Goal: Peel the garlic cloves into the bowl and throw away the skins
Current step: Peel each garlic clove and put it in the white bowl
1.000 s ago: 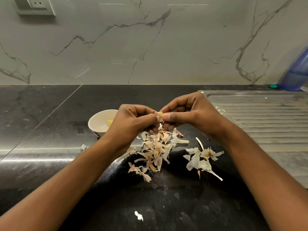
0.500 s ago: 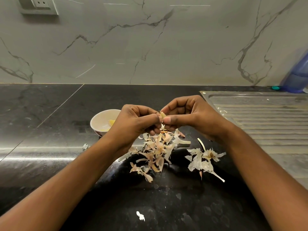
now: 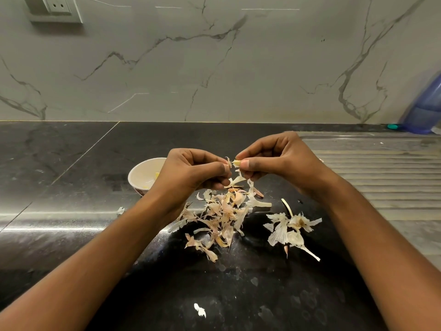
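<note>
My right hand (image 3: 276, 161) pinches a small pale garlic clove (image 3: 237, 163) between thumb and forefinger, above the black counter. My left hand (image 3: 191, 172) pinches a strip of skin (image 3: 229, 161) just left of the clove; the two hands stand slightly apart. A loose skin (image 3: 237, 180) hangs below them. Under the hands lies a heap of pinkish garlic skins (image 3: 222, 216), and a second, whiter heap of skins (image 3: 290, 229) lies to its right. The white bowl (image 3: 140, 174) sits behind my left wrist, with a yellowish peeled clove (image 3: 157, 175) showing inside.
The steel ribbed draining board (image 3: 381, 177) fills the right side of the counter. A blue bottle (image 3: 427, 108) stands at the far right against the marble wall. Small skin scraps lie at the counter's front (image 3: 200, 309) and left (image 3: 120, 210). A wall socket (image 3: 56, 7) is top left.
The hands, which were pressed together on the clove, have drawn a little apart, the left pulling skin away from the clove. The view has shifted slightly.
</note>
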`<state>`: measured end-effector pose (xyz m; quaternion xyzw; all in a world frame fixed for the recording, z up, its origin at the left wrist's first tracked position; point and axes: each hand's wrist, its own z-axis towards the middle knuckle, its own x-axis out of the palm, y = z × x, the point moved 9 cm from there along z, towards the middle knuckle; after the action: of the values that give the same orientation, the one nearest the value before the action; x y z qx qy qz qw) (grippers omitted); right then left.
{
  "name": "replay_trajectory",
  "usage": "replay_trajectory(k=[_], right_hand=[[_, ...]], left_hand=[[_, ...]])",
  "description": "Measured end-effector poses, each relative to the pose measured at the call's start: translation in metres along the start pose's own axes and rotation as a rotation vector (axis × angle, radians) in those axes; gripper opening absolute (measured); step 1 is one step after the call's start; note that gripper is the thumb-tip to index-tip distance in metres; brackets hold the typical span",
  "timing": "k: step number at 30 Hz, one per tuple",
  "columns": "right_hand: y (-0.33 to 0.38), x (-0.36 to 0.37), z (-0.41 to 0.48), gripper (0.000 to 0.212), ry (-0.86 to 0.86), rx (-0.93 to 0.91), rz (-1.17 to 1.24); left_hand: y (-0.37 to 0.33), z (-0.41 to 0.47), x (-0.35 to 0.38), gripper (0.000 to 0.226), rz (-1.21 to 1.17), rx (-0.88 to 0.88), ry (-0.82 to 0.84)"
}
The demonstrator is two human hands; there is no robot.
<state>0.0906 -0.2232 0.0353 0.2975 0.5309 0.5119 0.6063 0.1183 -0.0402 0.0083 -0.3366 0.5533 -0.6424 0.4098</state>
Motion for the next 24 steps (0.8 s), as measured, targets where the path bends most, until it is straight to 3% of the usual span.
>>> replay_trajectory(k=[10, 24], right_hand=[[0.006, 0.005, -0.001, 0.021, 0.031, -0.042, -0.076], [0.007, -0.005, -0.003, 0.028, -0.002, -0.038, 0.165]], left_hand=[[0.001, 0.000, 0.001, 0.010, 0.046, 0.010, 0.005], [-0.001, 0.001, -0.006, 0.010, -0.006, 0.020, -0.064]])
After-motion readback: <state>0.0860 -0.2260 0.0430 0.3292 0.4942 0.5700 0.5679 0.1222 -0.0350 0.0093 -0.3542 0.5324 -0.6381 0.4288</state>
